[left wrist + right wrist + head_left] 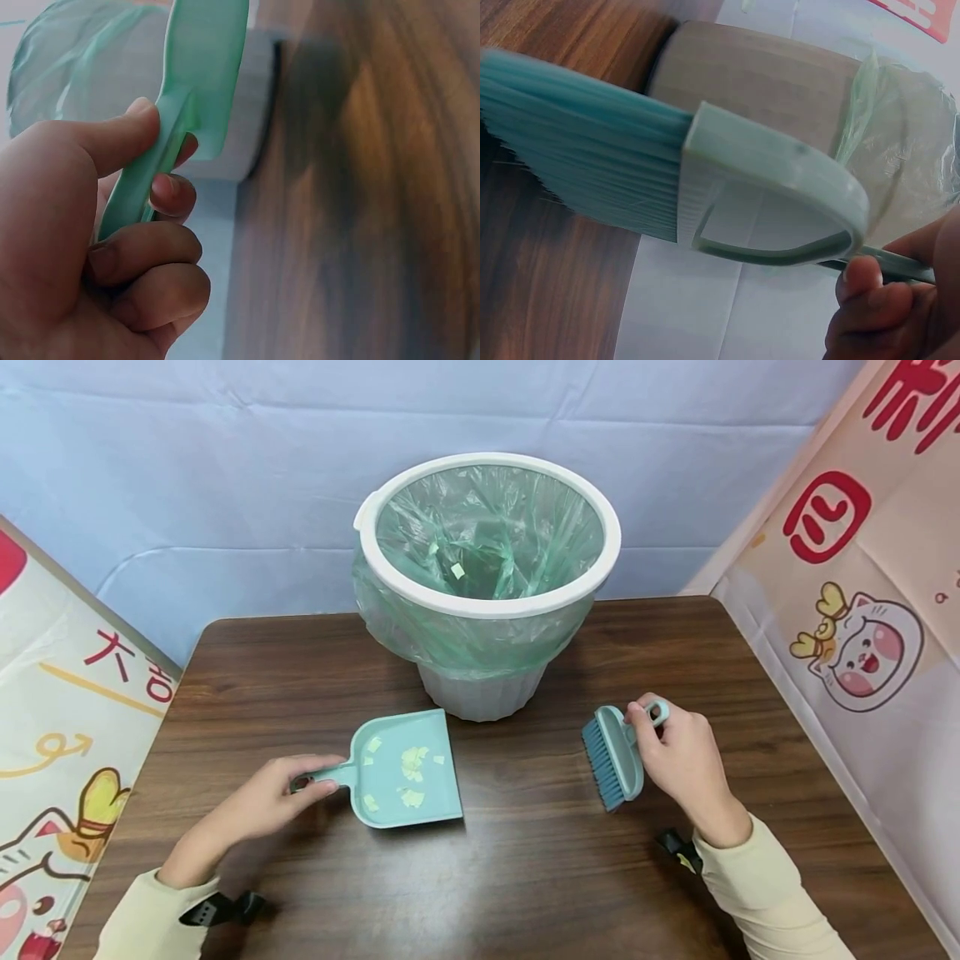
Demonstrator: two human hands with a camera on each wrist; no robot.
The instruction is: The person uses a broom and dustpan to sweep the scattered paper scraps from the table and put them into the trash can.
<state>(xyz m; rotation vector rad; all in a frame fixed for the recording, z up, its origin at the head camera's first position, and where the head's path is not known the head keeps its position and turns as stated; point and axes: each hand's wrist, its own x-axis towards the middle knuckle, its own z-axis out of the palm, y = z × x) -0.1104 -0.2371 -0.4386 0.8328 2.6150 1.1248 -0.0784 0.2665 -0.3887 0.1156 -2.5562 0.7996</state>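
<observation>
My left hand grips the handle of a light teal dustpan, its thumb and fingers round the grip in the left wrist view. Several pale yellow paper scraps lie in the pan, whose wide edge faces right. On the right, my right hand holds a small matching hand brush by its looped handle. The brush's blue-green bristles point left and down. In front of both hands stands a white trash bin lined with a green plastic bag; a pale scrap shows inside.
The dark wood table carries everything. A pale blue cloth backdrop hangs behind the bin. Printed panels with cartoon cats stand at the left and right sides. Black straps sit at both wrists.
</observation>
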